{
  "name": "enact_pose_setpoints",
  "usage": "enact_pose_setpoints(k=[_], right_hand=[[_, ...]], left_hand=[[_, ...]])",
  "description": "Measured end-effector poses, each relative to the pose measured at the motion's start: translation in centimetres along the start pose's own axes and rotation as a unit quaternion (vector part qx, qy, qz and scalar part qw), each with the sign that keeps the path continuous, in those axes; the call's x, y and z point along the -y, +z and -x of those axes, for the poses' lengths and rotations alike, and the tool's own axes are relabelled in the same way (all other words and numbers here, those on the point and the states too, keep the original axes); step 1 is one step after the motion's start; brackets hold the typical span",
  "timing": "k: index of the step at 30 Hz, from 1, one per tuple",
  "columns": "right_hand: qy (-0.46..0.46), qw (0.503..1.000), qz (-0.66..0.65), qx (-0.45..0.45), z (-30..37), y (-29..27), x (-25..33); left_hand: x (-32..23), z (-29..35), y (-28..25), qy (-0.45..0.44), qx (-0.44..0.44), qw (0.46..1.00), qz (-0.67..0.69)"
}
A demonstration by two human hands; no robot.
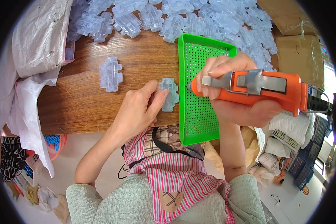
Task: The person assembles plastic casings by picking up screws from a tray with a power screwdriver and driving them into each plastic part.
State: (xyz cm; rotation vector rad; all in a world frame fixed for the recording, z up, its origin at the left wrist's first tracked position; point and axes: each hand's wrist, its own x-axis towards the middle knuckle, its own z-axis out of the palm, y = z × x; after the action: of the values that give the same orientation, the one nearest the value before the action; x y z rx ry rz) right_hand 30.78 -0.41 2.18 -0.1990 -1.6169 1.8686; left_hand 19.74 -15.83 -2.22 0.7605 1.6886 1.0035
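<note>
My left hand (pixel 138 104) has its thumb and fingers closed on a clear plastic housing (pixel 170 98), which lies on the wooden table just left of the green tray. Over the perforated green tray (pixel 181 71), my right hand (pixel 227 67) is wrapped round an orange electric screwdriver (pixel 263 87) with a metal lever along its body. The driver's nose points left toward the housing; its bit cannot be made out. A second clear plastic housing (pixel 110 74) lies alone on the table, farther left. Small bits near the tray's far edge are too small to name.
Many similar clear housings (pixel 171 28) are heaped along the table's far side. A white woven sack (pixel 41 33) stands at left, and cardboard boxes (pixel 302 52) at right. The driver's cord (pixel 319 104) runs off to the right. The table's front edge (pixel 78 133) is near my body.
</note>
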Motion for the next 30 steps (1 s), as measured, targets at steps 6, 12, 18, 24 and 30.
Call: enact_pose_setpoints(k=[6,12,18,24,30], right_hand=[[-0.007,0.997,-0.075,0.017,0.1,0.2,-0.3],[0.008,0.996,-0.081,0.022,1.0,-0.2,1.3],[0.019,0.996,-0.079,0.025,-0.2,1.5,-0.3],[0.045,0.996,-0.068,0.017,-0.8,2.2,-0.7],[0.070,0.996,-0.062,0.013,-0.1,2.5,0.3]], left_hand=[[-0.3,0.1,-0.1,-0.002,0.001,1.000,-0.002],[0.0,0.1,-0.1,-0.004,0.012,1.000,0.025],[0.1,0.2,-0.2,0.003,0.012,0.999,0.037],[0.3,-0.1,-0.2,0.016,0.009,0.999,0.044],[0.4,0.0,-0.1,0.040,-0.004,0.998,0.041]])
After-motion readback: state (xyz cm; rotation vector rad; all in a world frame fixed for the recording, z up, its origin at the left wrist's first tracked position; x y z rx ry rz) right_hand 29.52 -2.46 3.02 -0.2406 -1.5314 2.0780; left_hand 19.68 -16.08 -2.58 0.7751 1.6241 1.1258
